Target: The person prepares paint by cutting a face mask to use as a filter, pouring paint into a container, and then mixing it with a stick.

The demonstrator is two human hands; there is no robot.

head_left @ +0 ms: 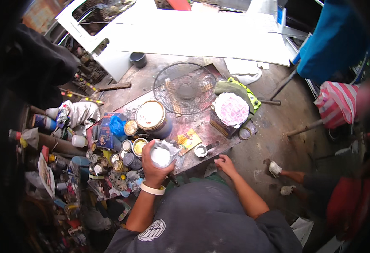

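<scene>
My left hand (153,169) is closed round a clear plastic cup (170,147) with white, paint-like stuff inside, held above the table's front edge. Nothing shows in my right hand (225,163), which hovers by the front edge with its fingers loosely apart. Between the hands, a small open tin (201,151) with white contents rests on the table, a dark flat handle (213,145) beside it. A yellow packet or sheet (189,141) lies just beyond the cup. Left of it stands a large paint can (150,114) with a smeared lid.
A round wire fan guard (185,86) lies on the table (136,84). Several paint tins (128,159) crowd the left side. A box with a pink-white round top (231,110) stands at right. White panels (193,36) span the far side. Another person's feet (274,168) show at right.
</scene>
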